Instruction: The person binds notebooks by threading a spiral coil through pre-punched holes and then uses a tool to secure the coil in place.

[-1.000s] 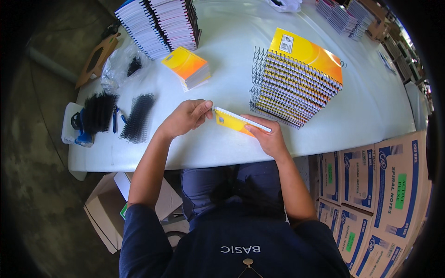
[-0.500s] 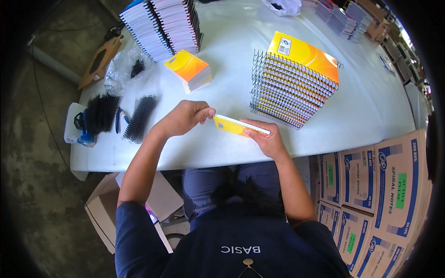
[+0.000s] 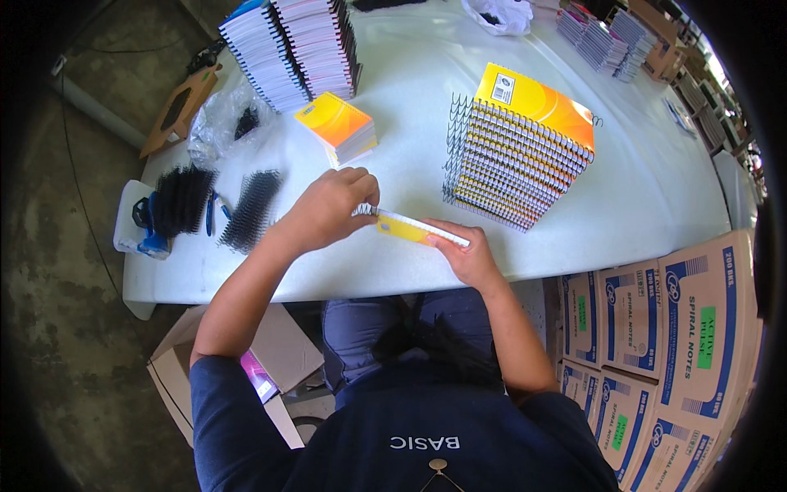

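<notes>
My right hand [image 3: 469, 256] pinches a small yellow notebook [image 3: 402, 230], tilted so that its punched white edge faces up. At the notebook's left end my left hand [image 3: 338, 203] has its fingers closed on a dark spiral coil [image 3: 363, 211], whose end meets the notebook's edge. Most of that coil is hidden by the fingers. Ahead and to the right stands a tall stack of wire-bound yellow-orange notebooks [image 3: 525, 156]. A smaller pile of yellow-orange notebooks [image 3: 334, 123] lies beyond my left hand.
Black coils [image 3: 250, 209] lie at the left beside blue-handled pliers [image 3: 215, 211] and a plastic bag [image 3: 225, 123]. Tall stacks of bound books [image 3: 307, 49] stand at the back. Cartons [image 3: 627, 328] are piled right of the table [image 3: 639, 205]; an opened box [image 3: 283, 344] sits below its front edge.
My left hand has shifted slightly and turned, and a length of coil now shows between its fingers and the notebook. My right hand still grips the notebook, moved slightly left.
</notes>
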Demonstrator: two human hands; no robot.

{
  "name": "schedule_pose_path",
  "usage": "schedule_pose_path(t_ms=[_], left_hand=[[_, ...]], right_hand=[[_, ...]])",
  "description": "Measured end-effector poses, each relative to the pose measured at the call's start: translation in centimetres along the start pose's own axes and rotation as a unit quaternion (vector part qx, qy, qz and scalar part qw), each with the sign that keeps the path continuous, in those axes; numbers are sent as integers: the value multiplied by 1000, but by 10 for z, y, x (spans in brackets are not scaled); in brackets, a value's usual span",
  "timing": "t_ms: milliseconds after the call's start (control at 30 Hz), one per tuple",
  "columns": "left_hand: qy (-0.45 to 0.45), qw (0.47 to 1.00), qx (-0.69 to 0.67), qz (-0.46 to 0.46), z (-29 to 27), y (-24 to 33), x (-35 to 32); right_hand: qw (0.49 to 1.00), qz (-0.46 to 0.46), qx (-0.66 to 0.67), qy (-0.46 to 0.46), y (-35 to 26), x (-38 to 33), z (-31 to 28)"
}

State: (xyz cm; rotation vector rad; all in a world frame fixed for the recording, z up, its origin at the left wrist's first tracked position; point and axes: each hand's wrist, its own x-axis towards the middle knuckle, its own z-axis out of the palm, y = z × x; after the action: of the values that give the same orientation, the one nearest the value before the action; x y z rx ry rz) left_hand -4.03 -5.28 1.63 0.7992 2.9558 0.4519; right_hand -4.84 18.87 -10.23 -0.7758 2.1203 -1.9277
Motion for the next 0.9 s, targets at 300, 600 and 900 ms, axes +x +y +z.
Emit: schedule_pose_path(t_ms=[300, 600, 900], left_hand=[[177, 968, 175, -26, 26, 22, -16], [377, 855, 342, -103, 74, 5, -53], [432, 857, 275, -63, 89, 2, -74]], right_hand=[[994, -93, -53, 32, -13, -9, 20], [993, -110, -45, 11, -15, -23, 53], [993, -105, -35, 28, -14, -27, 64]])
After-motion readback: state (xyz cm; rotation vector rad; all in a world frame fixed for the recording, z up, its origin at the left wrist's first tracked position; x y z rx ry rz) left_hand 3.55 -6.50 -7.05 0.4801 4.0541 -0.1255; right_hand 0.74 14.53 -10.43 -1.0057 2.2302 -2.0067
